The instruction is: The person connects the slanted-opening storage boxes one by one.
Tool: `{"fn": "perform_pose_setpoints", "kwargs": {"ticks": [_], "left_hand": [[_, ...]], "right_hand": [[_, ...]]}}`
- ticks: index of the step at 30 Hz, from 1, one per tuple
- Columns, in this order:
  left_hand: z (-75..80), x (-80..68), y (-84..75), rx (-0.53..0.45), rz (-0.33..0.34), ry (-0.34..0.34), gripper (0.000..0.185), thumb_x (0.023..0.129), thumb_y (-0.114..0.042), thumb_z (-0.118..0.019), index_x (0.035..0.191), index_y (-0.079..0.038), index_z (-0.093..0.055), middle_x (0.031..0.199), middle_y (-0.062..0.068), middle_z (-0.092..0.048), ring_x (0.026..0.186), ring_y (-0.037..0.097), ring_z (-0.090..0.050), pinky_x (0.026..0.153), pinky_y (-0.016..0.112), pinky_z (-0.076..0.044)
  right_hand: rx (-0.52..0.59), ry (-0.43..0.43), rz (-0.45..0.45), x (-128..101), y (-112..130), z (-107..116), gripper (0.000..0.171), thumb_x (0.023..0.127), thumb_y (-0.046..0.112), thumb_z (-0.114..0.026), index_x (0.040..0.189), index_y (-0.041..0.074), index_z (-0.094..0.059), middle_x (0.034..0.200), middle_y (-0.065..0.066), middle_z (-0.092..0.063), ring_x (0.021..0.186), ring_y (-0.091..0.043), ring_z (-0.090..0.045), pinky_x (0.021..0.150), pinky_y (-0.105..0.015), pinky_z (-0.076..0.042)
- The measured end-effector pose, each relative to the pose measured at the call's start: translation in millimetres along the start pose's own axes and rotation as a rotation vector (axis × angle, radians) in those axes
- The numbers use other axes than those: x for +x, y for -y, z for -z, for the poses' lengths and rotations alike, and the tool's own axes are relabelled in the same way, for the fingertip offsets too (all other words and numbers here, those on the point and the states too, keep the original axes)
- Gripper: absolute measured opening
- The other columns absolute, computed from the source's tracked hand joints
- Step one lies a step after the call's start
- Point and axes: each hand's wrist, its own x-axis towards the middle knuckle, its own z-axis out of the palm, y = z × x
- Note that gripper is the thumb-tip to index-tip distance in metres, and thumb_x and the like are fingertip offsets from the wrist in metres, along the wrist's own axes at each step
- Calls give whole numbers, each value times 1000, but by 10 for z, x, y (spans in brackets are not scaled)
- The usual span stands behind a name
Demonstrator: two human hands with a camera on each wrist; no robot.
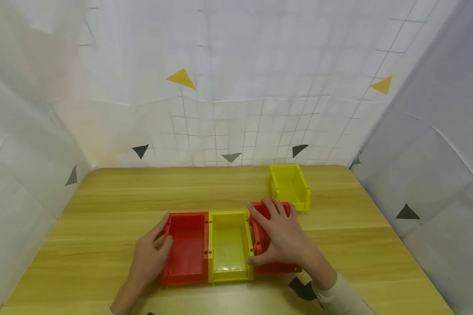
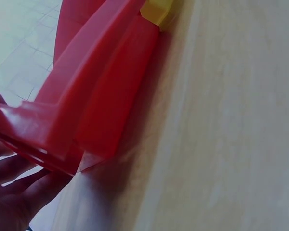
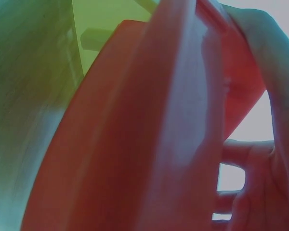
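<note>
Red and yellow plastic bins sit in a row on a pale wooden table (image 1: 102,210), a hand at each end.

Nearest, the left hand (image 1: 150,258) grips the left wall of the left red rectangular plastic bin (image 1: 185,249), thumb curled over its rim. Touching it on the right stands the middle yellow rectangular plastic bin (image 1: 229,245). Just right again, the right hand (image 1: 285,238) lies spread over the right red plastic bin (image 1: 260,238), fingers straight, thumb pressed to its near left corner. Farther right, apart, stands a second yellow plastic bin (image 1: 289,186).
</note>
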Motion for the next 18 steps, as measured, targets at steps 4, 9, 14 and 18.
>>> {"fn": "perform_pose_setpoints", "kwargs": {"ticks": [4, 9, 14, 18], "left_hand": [[-2, 0, -4, 4, 7, -2, 57, 93, -14, -54, 143, -36, -35, 142, -5, -39, 120, 22, -48, 74, 33, -53], [-2, -2, -19, -4, 19, 3, 57, 93, -14, -54, 143, -35, -35, 142, -4, -39, 120, 23, -48, 73, 33, -54], [-2, -2, -13, -14, 20, 2, 57, 94, -14, -53, 143, -35, -35, 142, -5, -39, 120, 23, -48, 74, 33, -53], [-9, 2, 5, -2, 22, 2, 57, 94, -14, -53, 143, -34, -34, 143, -4, -39, 121, 24, -47, 76, 35, -52]], "right_hand": [[-4, -3, 2, 0, -6, -14, 121, 48, 94, -44, 150, 35, -15, 148, -13, -24, 131, -38, -21, 97, -72, -10], [-14, -15, 8, -9, -5, -20, 122, 47, 94, -44, 150, 35, -15, 148, -13, -24, 130, -38, -21, 97, -72, -10], [-8, -3, 1, -5, 4, -24, 121, 48, 92, -48, 150, 36, -14, 148, -13, -23, 131, -39, -20, 97, -71, -10], [0, 13, -8, -1, 4, -30, 122, 48, 91, -50, 150, 36, -14, 149, -11, -23, 131, -38, -20, 98, -71, -9]]}}
